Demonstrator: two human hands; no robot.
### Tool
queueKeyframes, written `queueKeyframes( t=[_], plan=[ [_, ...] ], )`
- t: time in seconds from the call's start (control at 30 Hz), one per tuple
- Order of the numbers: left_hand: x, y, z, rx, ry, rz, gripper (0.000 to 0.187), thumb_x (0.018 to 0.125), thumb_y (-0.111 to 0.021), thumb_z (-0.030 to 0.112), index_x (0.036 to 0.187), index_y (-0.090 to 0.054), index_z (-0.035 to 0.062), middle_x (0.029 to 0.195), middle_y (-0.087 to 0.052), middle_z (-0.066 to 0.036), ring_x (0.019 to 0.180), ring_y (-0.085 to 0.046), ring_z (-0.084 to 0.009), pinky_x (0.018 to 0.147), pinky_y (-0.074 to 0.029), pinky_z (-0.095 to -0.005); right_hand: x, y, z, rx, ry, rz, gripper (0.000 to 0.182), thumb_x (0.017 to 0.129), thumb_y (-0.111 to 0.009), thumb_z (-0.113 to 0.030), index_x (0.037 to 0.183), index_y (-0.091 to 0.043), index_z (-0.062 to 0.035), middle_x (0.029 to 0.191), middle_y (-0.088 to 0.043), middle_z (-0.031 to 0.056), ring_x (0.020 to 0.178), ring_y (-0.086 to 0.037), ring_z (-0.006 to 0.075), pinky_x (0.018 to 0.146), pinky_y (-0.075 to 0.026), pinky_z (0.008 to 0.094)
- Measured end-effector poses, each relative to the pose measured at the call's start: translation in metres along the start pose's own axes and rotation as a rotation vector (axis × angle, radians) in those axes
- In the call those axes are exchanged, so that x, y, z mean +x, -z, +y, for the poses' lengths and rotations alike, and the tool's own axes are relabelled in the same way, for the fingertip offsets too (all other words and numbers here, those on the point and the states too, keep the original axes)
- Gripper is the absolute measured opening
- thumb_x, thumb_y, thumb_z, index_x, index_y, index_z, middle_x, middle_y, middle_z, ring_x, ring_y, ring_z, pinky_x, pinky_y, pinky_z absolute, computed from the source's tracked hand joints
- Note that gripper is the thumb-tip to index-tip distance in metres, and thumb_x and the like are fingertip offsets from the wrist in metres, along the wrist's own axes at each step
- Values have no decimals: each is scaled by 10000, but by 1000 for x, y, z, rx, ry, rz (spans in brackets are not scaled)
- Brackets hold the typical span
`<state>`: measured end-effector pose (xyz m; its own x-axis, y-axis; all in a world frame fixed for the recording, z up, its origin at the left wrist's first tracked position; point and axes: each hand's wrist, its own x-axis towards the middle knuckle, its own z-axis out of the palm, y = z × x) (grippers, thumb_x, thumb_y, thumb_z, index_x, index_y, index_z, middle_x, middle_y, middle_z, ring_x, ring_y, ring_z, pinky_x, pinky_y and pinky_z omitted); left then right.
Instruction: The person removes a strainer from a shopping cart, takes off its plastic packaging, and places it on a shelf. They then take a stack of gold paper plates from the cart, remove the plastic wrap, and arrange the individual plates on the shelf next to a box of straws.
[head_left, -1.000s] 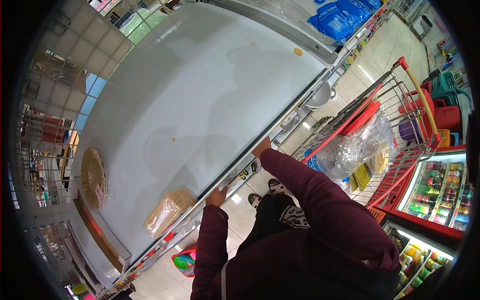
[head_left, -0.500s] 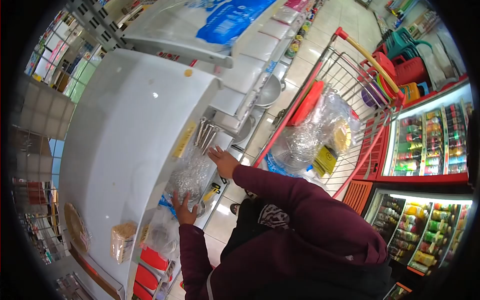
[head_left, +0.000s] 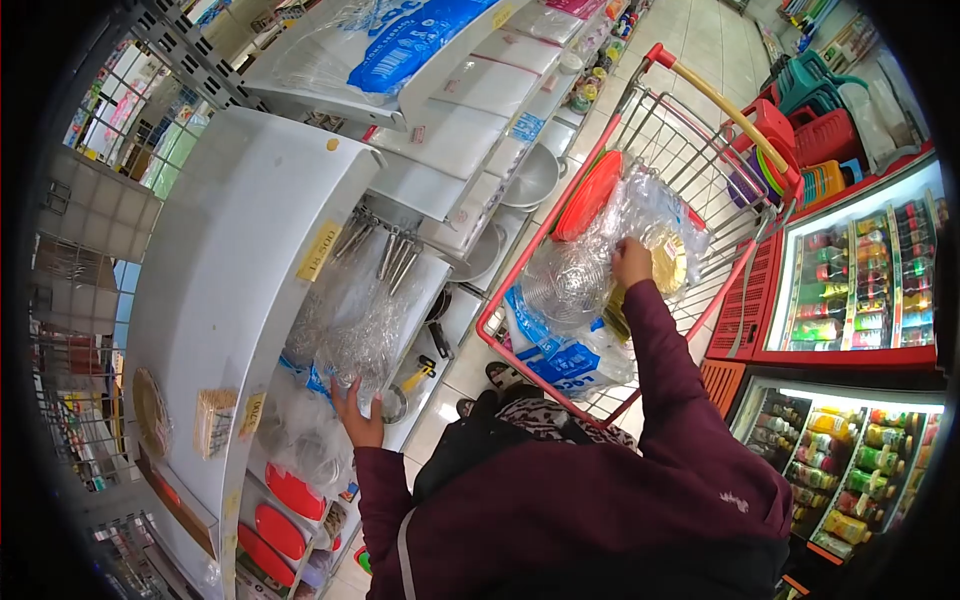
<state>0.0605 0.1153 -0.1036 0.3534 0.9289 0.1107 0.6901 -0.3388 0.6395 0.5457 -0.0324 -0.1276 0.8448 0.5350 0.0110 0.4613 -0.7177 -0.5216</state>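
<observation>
On the shelf beneath the pale top shelf point(head_left: 215, 270), a bundle of clear plastic-wrapped ware point(head_left: 360, 345) lies at the person's left side. The left hand point(head_left: 362, 420) is open at its lower edge, fingers spread and fingertips against the wrapping. The right hand point(head_left: 632, 262) reaches into the shopping cart point(head_left: 484, 322), its fingers bent at a clear-wrapped round stack point(head_left: 568, 285); whether they grip it cannot be told.

Within the cart, red plates point(head_left: 588, 195) lie beside the stack, a golden round item point(head_left: 666, 256) lies on the other side of the right hand, and a blue-and-white package point(head_left: 575, 365) lies near the front corner.

Around the shelf bundle, metal utensils point(head_left: 400, 262) lie just beside it, and a yellow-handled tool point(head_left: 418, 375) lies nearer the aisle. Further along are grey metal pans point(head_left: 532, 178), while red oval plates point(head_left: 292, 490) lie on the other side of the left hand. The top shelf bears a wrapped bundle of thin sticks point(head_left: 213, 422) and a round tan plate point(head_left: 150, 412). Beyond the cart stand two lit drinks coolers point(head_left: 835, 285) and stacked teal plastic goods point(head_left: 812, 85).
</observation>
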Motion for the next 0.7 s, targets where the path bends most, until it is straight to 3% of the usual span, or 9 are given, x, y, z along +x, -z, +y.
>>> queueKeyframes(
  t=[0.03,0.13,0.27,0.33,0.4,0.43,0.5,0.57,0.7],
  plan=[
    [-6,1,7,-2,0,-14,424,666,-629,90,1077,-526,74,1328,-228,-212,1233,-214,-357,1002,-185,-400,1,3,-1,-259,-37,-163,317,717,-594,-166,982,-521,-9,846,-591,168,725,-586,328,680,-468,396],
    [-20,2,16,-13,-38,-39,415,677,-616,88,1078,-517,51,1317,-251,-214,1221,-244,-353,993,-203,-387,-12,6,-26,-375,-119,-330,274,697,-600,-205,891,-569,-13,928,-577,206,815,-573,335,719,-456,411],
    [-22,7,34,-30,-59,-79,400,690,-606,78,1078,-515,40,1292,-301,-208,1199,-290,-342,979,-226,-378,-37,3,-31,-250,-128,-185,292,711,-600,-240,887,-523,-20,899,-563,188,824,-558,339,712,-447,426],
    [-16,12,46,-128,-10,-127,374,703,-591,62,1069,-518,29,1276,-335,-186,1178,-324,-320,971,-242,-370,-62,-2,-18,-48,-86,-31,274,677,-649,-186,832,-499,-17,829,-542,152,750,-545,339,714,-445,391],
    [-8,16,66,-142,-72,-98,355,709,-581,45,1059,-522,15,1239,-388,-172,1152,-362,-301,958,-266,-357,-81,-28,3,104,68,538,254,681,-647,-94,858,-485,-9,789,-528,108,719,-536,241,610,-439,345],
    [-5,19,71,-163,-61,-151,363,722,-569,38,1079,-506,25,1228,-402,-153,1148,-374,-266,936,-297,-341,-92,-40,11,105,65,542,254,681,-647,-94,858,-485,-9,789,-528,108,719,-536,241,610,-439,345],
    [-2,19,82,-179,-51,-209,371,734,-556,32,1099,-490,35,1217,-417,-135,1145,-386,-232,915,-327,-324,-110,-54,17,957,-469,209,255,679,-652,-58,874,-495,-6,755,-533,62,689,-524,139,592,-425,252],
    [1,14,96,-471,-23,-248,335,720,-554,6,1053,-520,-4,1095,-510,-141,1052,-470,-243,903,-348,-322,-114,-56,21,914,-491,106,263,683,-653,-67,887,-500,-4,745,-541,51,679,-517,112,588,-422,231],
    [1,7,123,-563,-49,-350,332,728,-531,-19,1060,-516,-12,1078,-520,-139,1026,-491,-216,893,-362,-302,-108,-65,14,897,-485,-26,289,686,-659,-85,919,-510,-1,713,-553,39,629,-512,94,580,-430,221]
  ],
)
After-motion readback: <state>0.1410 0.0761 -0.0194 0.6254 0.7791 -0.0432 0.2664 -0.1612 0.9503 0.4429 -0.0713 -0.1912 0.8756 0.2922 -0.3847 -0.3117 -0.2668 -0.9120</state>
